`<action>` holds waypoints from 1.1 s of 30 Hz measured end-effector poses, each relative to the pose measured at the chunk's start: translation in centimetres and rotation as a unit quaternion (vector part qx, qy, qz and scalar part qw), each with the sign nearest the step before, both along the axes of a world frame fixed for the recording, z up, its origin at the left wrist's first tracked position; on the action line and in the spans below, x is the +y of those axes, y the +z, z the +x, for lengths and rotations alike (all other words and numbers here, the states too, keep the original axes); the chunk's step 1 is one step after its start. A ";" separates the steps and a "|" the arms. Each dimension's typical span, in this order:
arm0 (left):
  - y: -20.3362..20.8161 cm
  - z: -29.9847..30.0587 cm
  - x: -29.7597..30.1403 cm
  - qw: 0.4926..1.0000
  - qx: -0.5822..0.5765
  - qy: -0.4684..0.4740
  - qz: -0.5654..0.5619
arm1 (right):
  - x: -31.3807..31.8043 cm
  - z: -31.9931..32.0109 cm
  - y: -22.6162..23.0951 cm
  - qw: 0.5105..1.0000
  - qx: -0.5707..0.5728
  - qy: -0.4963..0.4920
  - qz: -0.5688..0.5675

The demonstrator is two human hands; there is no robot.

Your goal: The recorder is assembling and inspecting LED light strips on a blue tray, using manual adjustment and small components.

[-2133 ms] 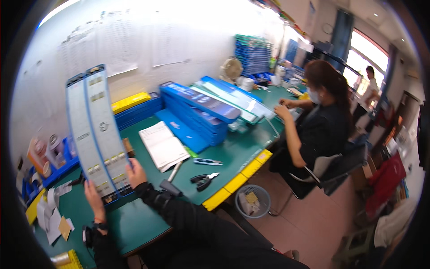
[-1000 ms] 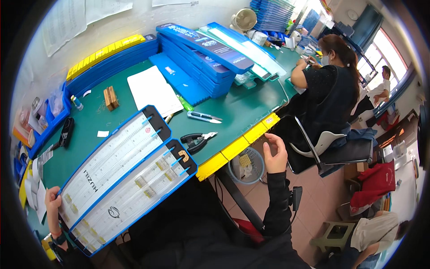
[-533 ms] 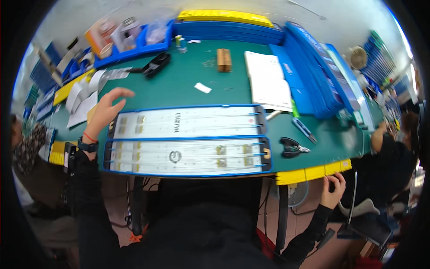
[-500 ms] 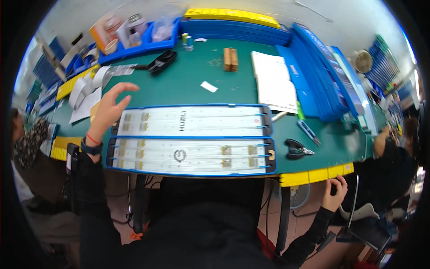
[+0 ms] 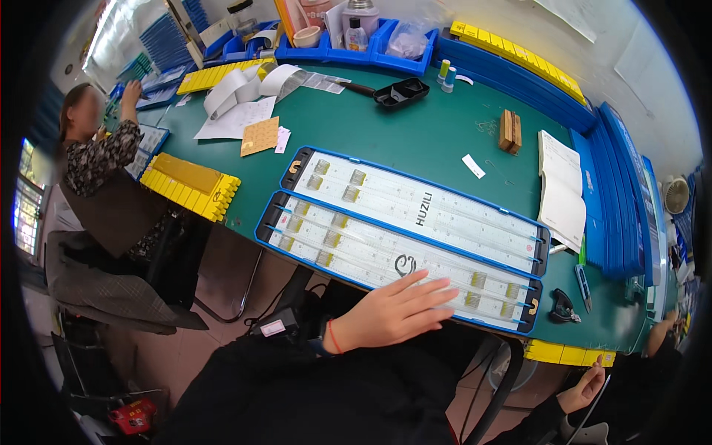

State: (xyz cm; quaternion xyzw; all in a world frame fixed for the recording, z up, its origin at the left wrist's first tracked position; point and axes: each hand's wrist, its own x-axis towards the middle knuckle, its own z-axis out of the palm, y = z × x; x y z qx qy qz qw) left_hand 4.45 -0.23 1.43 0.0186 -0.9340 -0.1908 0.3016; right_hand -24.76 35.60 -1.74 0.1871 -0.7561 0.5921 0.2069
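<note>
The case point(image 5: 397, 239) lies open on the worktop point(image 5: 363, 133), both pale halves flat along the near edge; the person's left hand point(image 5: 393, 313) spreads over its near side, palm down, fingers nearly straight, gripping nothing – whether they touch it I can't tell; the right hand point(image 5: 582, 391) is half curled near the yellow strip point(image 5: 567, 353), and what it holds, if anything, I can't make out. Pliers point(image 5: 564, 306) and snips point(image 5: 583, 289) lie just right of the case; the notebook point(image 5: 560, 193) sits beyond them – a wooden block point(image 5: 510, 132) near it.
</note>
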 end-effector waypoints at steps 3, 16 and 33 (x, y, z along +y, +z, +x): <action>-1.5 4.2 0.2 0.990 -0.016 -0.093 0.104 | -4.2 4.9 4.5 0.994 0.049 0.075 0.059; -15.7 20.4 7.8 0.687 -0.193 0.465 0.524 | -17.7 12.5 3.4 0.896 -0.093 0.407 -0.153; -22.6 18.5 9.2 0.814 -0.045 0.571 0.094 | -16.6 9.7 2.7 0.698 -0.343 0.586 -0.230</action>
